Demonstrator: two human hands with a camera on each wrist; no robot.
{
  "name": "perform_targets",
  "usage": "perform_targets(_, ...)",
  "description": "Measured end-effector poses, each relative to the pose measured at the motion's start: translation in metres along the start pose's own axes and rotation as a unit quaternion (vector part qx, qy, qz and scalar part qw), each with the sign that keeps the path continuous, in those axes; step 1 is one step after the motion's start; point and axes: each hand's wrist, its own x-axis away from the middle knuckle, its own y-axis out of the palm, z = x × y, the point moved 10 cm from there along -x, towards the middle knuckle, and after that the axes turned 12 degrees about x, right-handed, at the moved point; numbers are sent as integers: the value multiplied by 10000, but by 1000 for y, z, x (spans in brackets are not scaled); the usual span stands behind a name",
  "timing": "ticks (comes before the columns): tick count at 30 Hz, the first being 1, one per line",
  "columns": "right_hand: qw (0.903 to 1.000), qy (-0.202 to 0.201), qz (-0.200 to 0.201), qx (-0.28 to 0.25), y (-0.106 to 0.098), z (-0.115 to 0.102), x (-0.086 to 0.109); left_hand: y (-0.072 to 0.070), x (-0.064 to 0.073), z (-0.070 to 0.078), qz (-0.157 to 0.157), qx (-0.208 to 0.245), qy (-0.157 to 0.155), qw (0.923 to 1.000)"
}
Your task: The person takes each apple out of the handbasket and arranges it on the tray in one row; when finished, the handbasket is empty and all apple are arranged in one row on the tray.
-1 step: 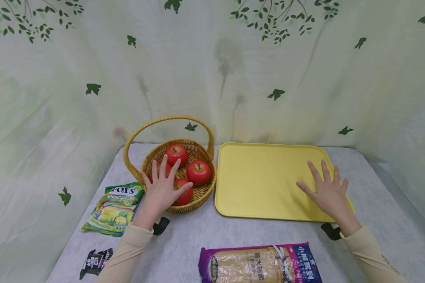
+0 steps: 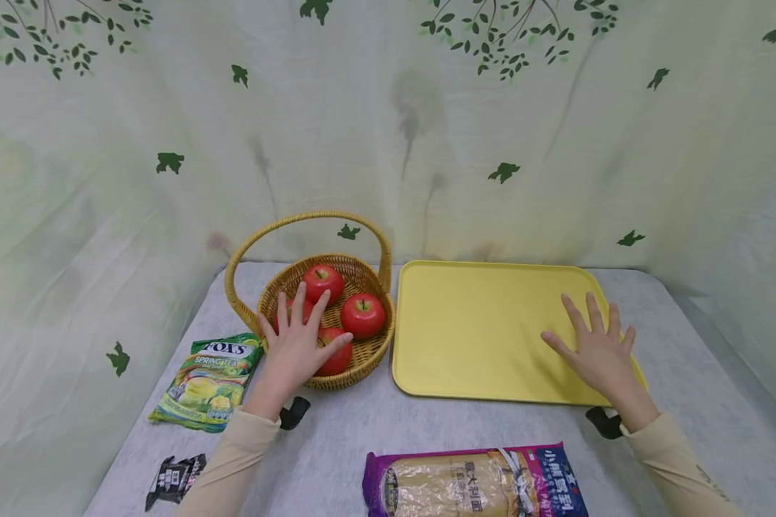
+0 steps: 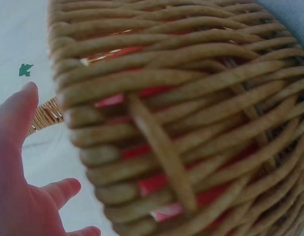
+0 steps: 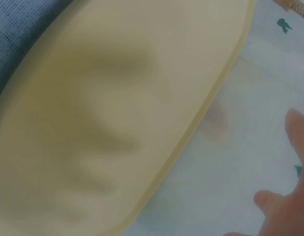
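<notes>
My left hand is spread over the near left side of a wicker basket, fingers straight and holding nothing. Inside the basket lie several red apples, two of them partly hidden behind that hand. In the left wrist view the basket's woven wall fills most of the picture, with red showing through the gaps. My right hand, also with spread fingers and nothing in it, hovers above the right end of a yellow tray. Its shadow falls on the tray's surface in the right wrist view.
A green Fox's candy bag lies left of the basket, with a small black packet nearer the front. A purple-ended pack of noodles lies at the front edge. The basket's tall handle arches up before a leaf-printed curtain.
</notes>
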Motion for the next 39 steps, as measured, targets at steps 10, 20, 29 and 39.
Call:
perform_targets(10, 10000, -6, 47, 8, -2, -1, 1, 1, -2, 1, 47, -104, 11, 9999)
perform_targets(20, 9999, -85, -3, 147, -5, -8, 0, 1, -2, 1, 53, -81, -41, 9999)
perform_targets(29, 9991, -269, 203, 246, -13, -17, -1, 1, -3, 4, 64, -64, -78, 9999)
perform_targets(39, 9834, -1369, 513, -1078, -35, -70, -13, -23, 21, 8, 98, 908, 92, 9958)
